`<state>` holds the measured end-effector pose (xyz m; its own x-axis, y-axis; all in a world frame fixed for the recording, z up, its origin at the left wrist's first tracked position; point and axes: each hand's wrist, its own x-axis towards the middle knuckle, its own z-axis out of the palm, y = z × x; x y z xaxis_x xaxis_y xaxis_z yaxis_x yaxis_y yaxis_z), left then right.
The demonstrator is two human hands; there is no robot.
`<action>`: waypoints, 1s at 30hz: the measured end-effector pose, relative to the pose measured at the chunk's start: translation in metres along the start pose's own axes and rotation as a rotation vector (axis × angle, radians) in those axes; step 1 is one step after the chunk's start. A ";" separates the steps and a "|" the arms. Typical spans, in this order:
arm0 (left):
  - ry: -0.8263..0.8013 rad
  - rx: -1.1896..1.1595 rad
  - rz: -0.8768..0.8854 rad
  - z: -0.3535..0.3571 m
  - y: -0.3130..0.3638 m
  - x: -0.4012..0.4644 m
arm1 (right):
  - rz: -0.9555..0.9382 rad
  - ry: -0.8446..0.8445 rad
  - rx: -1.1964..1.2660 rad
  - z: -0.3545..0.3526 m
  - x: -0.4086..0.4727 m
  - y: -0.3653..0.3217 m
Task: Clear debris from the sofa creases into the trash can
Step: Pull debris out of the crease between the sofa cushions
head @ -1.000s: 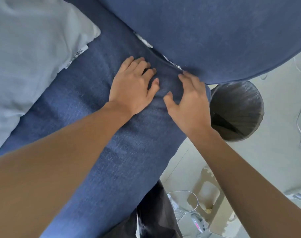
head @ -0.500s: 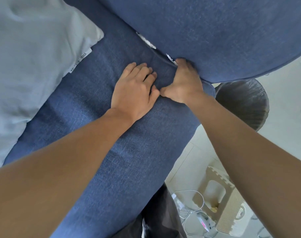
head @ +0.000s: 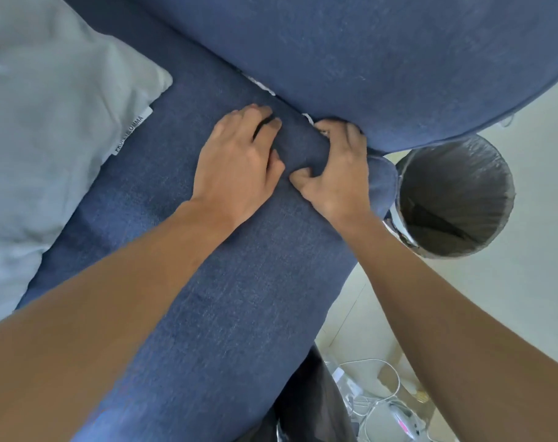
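White debris (head: 262,85) shows in the crease between the blue sofa seat cushion (head: 239,298) and the blue cushion above it (head: 366,59). Another white scrap (head: 308,118) lies in the crease between my hands. My left hand (head: 236,167) presses flat on the seat just below the crease and holds nothing. My right hand (head: 338,173) has its fingers pushed into the crease, fingertips hidden, with the thumb on the seat fabric. The dark-lined trash can (head: 462,173) stands on the floor right beside the seat's end, close to my right hand.
A pale grey pillow (head: 48,122) with a tag lies on the seat at the left. On the floor at the bottom right are white cables and small devices (head: 382,397). A dark object (head: 303,397) sits at the seat's front edge.
My right hand moved from resting on the seat up into the crease, its fingers now tucked under the upper cushion. The left hand stayed pressing on the seat, its fingers curling slightly.
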<state>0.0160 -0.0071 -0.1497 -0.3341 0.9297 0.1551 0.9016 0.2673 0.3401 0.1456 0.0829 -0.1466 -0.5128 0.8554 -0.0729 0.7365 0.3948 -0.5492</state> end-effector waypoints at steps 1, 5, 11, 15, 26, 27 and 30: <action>0.002 0.013 -0.028 -0.003 -0.004 0.005 | -0.005 0.062 0.013 0.001 -0.003 -0.001; -0.092 0.073 -0.300 -0.009 -0.018 0.038 | 0.000 0.155 0.015 0.003 -0.009 -0.002; -0.340 0.241 -0.554 0.006 -0.010 0.087 | 0.033 0.095 0.027 0.003 -0.012 -0.003; -0.303 0.305 -0.631 0.020 -0.009 0.092 | 0.032 0.097 0.020 0.004 -0.011 -0.004; -0.091 0.116 -0.591 0.026 -0.020 0.081 | 0.046 0.065 0.028 0.001 -0.010 -0.008; -0.040 0.072 -0.564 0.023 -0.022 0.078 | 0.051 0.075 0.041 0.000 -0.009 -0.007; 0.136 -0.132 -0.484 0.008 -0.031 0.068 | 0.051 0.151 0.056 -0.001 -0.004 -0.007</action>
<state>-0.0323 0.0497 -0.1575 -0.7450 0.6638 0.0667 0.5954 0.6165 0.5152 0.1428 0.0774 -0.1421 -0.3996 0.9164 0.0218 0.7322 0.3334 -0.5939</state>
